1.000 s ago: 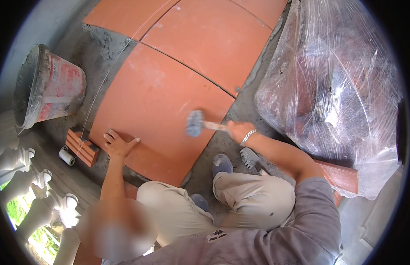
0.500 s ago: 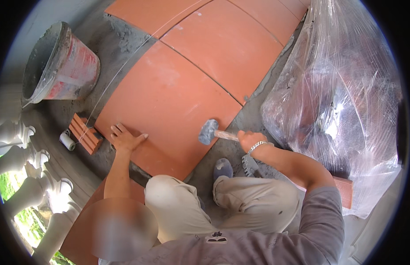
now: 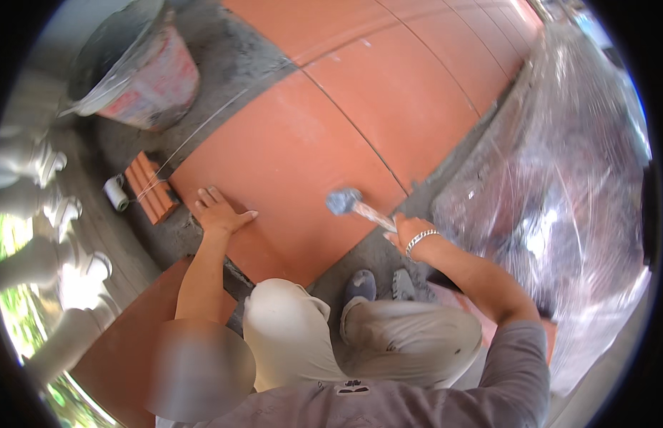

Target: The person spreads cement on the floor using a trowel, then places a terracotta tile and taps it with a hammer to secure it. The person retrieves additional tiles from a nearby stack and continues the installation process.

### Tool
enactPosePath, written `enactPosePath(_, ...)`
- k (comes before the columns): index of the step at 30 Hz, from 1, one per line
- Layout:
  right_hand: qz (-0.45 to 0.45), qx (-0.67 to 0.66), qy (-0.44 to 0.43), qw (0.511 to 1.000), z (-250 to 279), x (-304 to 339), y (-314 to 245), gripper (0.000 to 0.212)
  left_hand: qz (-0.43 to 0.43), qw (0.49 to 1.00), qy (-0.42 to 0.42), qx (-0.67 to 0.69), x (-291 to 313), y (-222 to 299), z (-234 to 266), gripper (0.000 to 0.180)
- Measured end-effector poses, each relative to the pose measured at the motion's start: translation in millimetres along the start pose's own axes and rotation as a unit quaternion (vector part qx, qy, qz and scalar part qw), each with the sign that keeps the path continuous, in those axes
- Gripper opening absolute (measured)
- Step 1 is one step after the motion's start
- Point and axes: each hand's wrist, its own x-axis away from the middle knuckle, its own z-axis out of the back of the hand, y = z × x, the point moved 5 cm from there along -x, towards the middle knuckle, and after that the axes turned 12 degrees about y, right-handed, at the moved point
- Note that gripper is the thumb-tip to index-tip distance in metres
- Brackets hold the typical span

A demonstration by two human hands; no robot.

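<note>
Swung mallet (image 3: 343,200) down since 0.5 s ago, head low over near tile (image 3: 289,164). Right hand (image 3: 410,232) wrapped shut around handle; left hand (image 3: 219,212) spread flat, fingers open, on tile's corner. Tile bedded, seemingly mid-tapping; bare mortar (image 3: 231,57) beyond.
</note>
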Motion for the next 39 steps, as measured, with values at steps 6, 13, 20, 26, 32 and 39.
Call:
enactPosePath(6, 0.105, -0.601, 0.144, 0.779, 111, -98, -114, 0.03, 0.023, 0.999, -0.004, 0.025, 3, -5, 1, 0.133)
enactPosePath(13, 0.129, -0.268, 0.256, 0.92, 30, -151, -196, 0.025, 0.053, 0.998, -0.026, 0.029, 7, -4, 7, 0.131)
enactPosePath(20, -0.002, -0.703, 0.075, 0.707, 76, -171, -198, 0.048, 0.057, 0.994, 0.003, 0.093, 7, -7, 0, 0.134)
enactPosePath(26, 0.072, -0.281, 0.185, 0.939, 48, -144, -201, 0.051, 0.074, 0.995, -0.021, 0.055, 6, -5, -2, 0.132)
enactPosePath(32, 0.092, -0.518, 0.2, 0.826, 101, -178, -163, 0.044, 0.067, 0.995, -0.021, 0.067, 8, -5, 0, 0.133)
enactPosePath(39, 0.052, -0.087, 0.073, 0.992, 67, -137, -123, 0.041, 0.079, 0.994, -0.038, 0.063, 7, -2, 1, 0.134)
